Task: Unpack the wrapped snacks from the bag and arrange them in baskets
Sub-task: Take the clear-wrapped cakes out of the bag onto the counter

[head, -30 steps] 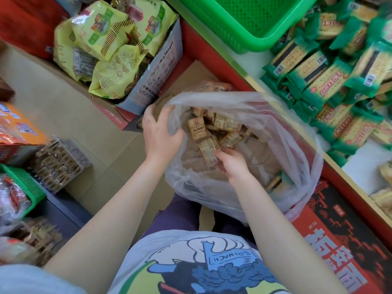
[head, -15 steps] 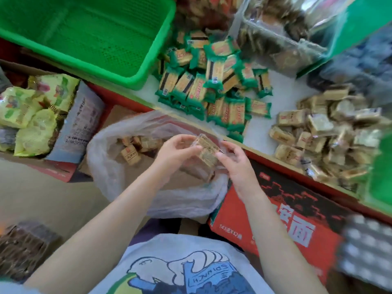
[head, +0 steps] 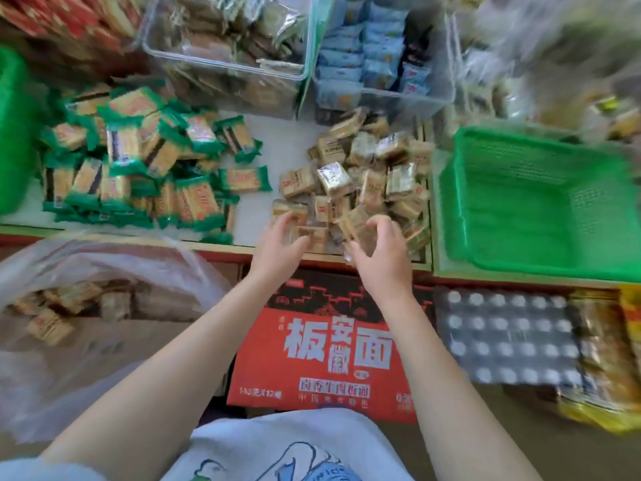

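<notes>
A heap of brown wrapped snacks (head: 364,168) lies on the white shelf, with both my hands at its near edge. My right hand (head: 379,251) curls round a brown packet (head: 357,230). A short gap away, my left hand (head: 281,244) is cupped, its fingertips on a packet at the heap's edge. The clear plastic bag (head: 104,258) sags at lower left with several brown snacks (head: 48,324) inside. An empty green basket (head: 451,189) stands just right of the heap. The picture is blurred.
A pile of green-wrapped snacks (head: 138,161) lies left of the brown heap, beside another green basket (head: 14,133). Two clear bins (head: 225,46) (head: 381,64) of packets stand behind. Below the shelf are a red carton (head: 329,341) and a shrink-wrapped pack (head: 503,335).
My hands lifted brown snacks out of the bag and carried them right and forward to the brown heap on the shelf. They have drawn apart, and my view swung right.
</notes>
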Available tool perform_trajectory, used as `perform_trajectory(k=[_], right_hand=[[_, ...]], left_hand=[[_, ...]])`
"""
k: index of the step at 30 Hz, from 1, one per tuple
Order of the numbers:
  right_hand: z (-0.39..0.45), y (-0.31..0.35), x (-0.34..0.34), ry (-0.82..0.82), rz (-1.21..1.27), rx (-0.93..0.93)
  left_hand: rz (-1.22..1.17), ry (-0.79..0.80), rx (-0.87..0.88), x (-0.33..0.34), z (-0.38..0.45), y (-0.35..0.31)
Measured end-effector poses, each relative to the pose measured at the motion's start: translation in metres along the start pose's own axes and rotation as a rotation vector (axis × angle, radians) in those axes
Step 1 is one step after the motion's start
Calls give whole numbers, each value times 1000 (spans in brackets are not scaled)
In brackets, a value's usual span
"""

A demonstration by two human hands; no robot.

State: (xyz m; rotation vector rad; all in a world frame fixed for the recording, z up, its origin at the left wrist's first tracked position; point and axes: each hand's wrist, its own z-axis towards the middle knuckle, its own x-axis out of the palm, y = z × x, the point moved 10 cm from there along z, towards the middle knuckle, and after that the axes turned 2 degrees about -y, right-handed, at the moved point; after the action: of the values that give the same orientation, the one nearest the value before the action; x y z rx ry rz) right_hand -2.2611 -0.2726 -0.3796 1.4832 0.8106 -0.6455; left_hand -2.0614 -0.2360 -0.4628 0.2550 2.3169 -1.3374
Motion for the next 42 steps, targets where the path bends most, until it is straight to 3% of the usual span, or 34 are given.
perform_trajectory(k=[2,6,13,16,19,22,26,30,32,36,39,42], right_hand=[[24,-2,2,29,-114,-153],[41,-17,50,306,-337,-360],[47,-33,64,229,-327,-304],[49,-33,56,216,-319,-246],[38,-6,39,95,-159,-262],[8,33,64,179,53,-245],[-60,95,159,475,204,-221],[-129,149,280,818,201,-137],[-154,174,333,919,166,-101],[-183,221,421,959,105,-57],[-193,244,472,922,74,-20],[-194,254,517,842,45,40]], left_hand=[[123,3,-19,16,13,7],[311,38,-23,39,28,15],[505,85,43,54,22,19],[401,97,75,46,16,9],[217,-134,212,5,-9,-2],[158,-418,266,-53,-47,29],[318,-571,-26,-133,-91,155],[557,-455,-548,-204,-146,295],[609,-434,-716,-235,-172,341],[483,-381,-802,-265,-187,408],[228,-360,-722,-265,-184,437],[-65,-442,-621,-268,-188,447]])
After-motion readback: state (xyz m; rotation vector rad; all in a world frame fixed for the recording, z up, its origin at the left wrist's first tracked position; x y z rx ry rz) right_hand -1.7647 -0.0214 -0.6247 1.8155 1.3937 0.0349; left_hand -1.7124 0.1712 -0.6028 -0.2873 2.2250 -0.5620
